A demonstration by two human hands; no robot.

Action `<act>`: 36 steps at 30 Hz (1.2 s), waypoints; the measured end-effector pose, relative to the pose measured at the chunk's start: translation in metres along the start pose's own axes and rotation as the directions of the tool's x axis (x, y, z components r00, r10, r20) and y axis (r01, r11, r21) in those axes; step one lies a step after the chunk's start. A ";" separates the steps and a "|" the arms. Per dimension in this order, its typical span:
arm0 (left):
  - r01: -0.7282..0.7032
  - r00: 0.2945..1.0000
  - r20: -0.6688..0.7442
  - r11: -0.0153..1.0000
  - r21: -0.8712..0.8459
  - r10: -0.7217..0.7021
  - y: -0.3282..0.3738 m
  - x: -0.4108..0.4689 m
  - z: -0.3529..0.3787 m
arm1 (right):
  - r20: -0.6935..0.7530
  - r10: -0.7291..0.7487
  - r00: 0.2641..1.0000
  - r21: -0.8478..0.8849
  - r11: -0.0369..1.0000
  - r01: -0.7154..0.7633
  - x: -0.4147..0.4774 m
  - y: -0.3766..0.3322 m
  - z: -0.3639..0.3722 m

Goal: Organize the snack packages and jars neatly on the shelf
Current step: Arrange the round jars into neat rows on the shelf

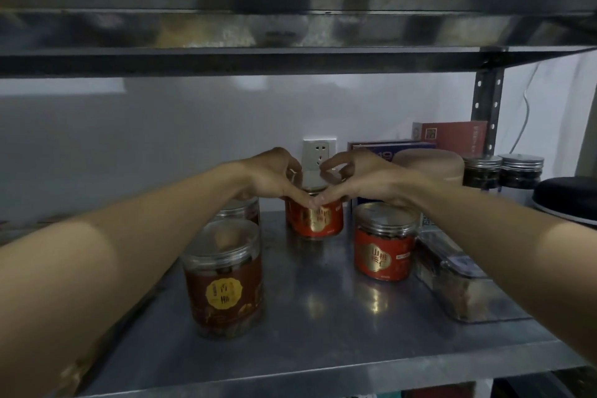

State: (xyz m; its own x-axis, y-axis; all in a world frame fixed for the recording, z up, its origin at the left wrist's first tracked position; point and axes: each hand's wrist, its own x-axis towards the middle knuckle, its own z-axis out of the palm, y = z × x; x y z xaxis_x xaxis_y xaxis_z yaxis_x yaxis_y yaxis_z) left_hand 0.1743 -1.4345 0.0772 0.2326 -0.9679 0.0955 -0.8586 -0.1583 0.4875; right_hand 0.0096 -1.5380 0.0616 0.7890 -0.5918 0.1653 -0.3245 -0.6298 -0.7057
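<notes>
Fingers (292, 165) of both hands are curled, tips nearly meeting up top and thumbs touching below, so the left hand (268, 178) & right hand (365, 178) make a ring around the lid of the rear red jar (315, 220). Can't tell if they actually grip it or just frame it. That jar stands upright at the back-centre of the shelf (323, 317), its label showing below the thumbs. W/ the second red jar (384, 252) front-right, the brown jar (224, 281) front-left & another jar (240, 208) behind that, spacing is loose, no clean row. A clear box (452, 281) lies angled at right. Prob. mid-task: jars upright, lining up still left.
</notes>
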 end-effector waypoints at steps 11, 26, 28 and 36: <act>-0.017 0.983 0.183 0.972 0.233 -0.027 -0.008 0.020 0.020 | 0.165 0.106 0.981 -0.310 0.949 -0.050 0.020 0.007 0.010; -0.008 0.984 0.175 0.956 0.294 -0.046 -0.006 0.022 0.024 | 0.148 0.083 0.985 -0.562 0.827 0.015 0.018 0.005 0.012; 0.006 0.983 0.172 0.949 0.315 -0.063 -0.002 0.019 0.022 | 0.120 0.095 0.988 -0.523 0.852 -0.019 0.011 0.000 0.003; -0.086 0.995 0.069 0.934 0.347 0.066 0.013 -0.006 0.009 | 0.213 0.344 0.915 -0.641 0.755 -0.135 -0.033 -0.006 -0.029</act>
State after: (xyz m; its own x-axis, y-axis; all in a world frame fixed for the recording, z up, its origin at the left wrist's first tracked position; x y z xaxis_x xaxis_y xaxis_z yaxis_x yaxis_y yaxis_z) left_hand 0.1581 -1.4323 0.0751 0.1434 -0.9874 0.0672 -0.9804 -0.1325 0.1455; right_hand -0.0296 -1.5293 0.0806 0.7207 -0.6511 -0.2381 -0.6864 -0.7183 -0.1137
